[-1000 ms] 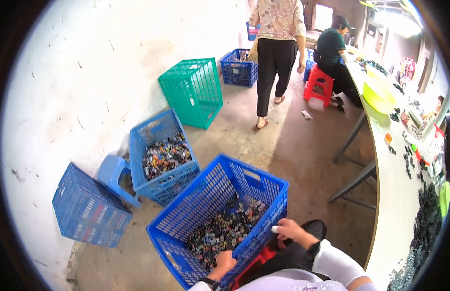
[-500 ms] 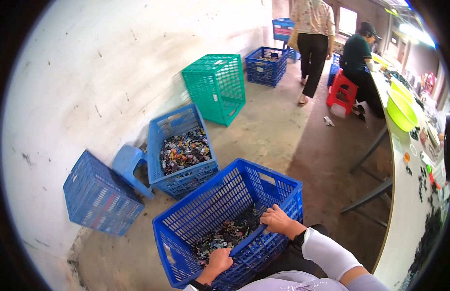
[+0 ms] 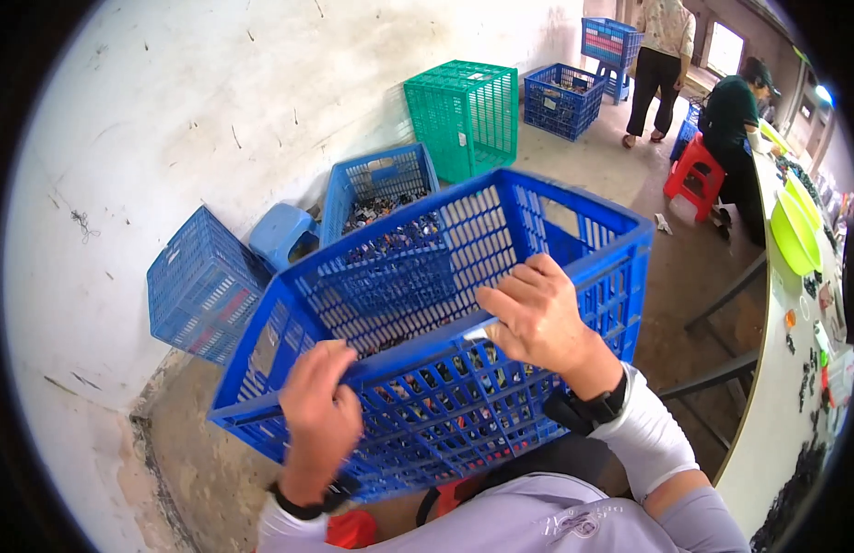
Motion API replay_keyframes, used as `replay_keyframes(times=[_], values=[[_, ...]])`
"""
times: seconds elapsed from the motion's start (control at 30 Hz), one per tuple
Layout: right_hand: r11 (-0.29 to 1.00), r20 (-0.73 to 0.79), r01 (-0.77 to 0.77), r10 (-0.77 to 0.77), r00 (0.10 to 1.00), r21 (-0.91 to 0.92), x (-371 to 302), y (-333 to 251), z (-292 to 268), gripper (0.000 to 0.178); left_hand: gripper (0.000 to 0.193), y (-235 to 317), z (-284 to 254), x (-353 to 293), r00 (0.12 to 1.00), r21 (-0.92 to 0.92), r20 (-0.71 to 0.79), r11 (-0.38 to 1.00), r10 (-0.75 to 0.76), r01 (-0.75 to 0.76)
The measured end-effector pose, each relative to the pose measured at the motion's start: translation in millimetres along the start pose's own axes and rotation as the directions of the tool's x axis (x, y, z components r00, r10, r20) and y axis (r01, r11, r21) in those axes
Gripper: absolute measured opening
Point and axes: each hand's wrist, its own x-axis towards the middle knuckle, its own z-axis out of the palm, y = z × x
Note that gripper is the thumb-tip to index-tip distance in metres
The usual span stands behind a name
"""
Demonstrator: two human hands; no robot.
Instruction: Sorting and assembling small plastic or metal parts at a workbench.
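Note:
A deep blue slatted plastic crate (image 3: pixel 418 341) is right in front of me, tipped so that its near wall shows. Small mixed dark and coloured pieces, too small to name, show through its slats. My right hand (image 3: pixel 542 313) grips the near rim toward its right end, fingers curled over the top. Further left on that rim, my left hand (image 3: pixel 321 405) is closed around the edge, slightly blurred. Part of the crate's bottom is hidden behind the near wall.
Behind it stand a lighter blue crate (image 3: pixel 376 166) of small pieces, a blue stool (image 3: pixel 281 232), a blue crate (image 3: pixel 201 286) and a green crate (image 3: pixel 464 120). A long table (image 3: pixel 763 387) with lime basins (image 3: pixel 795 230) runs along the right. One person sits there; another stands farther back.
The crate has come up nearer to me and tilted, its near wall now facing me. Both hands stay on its rim. The person at the back has walked farther off.

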Motion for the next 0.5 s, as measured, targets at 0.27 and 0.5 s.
replay_keyframes(times=[0.27,0.5], values=[[0.993,0.103,0.035,-0.023,0.994,-0.112,-25.9,-66.3,-28.2,0.019,0.032,-4.6,84.9,-332.6,-0.407,0.288,0.912,-0.626,-0.051,0.724],[0.995,0.246,0.085,-0.070,0.967,-0.054,-15.5,-106.0,-38.2,0.028,0.044,-3.6,205.5,-399.0,0.143,-0.184,0.981,-0.845,-0.129,0.503]])
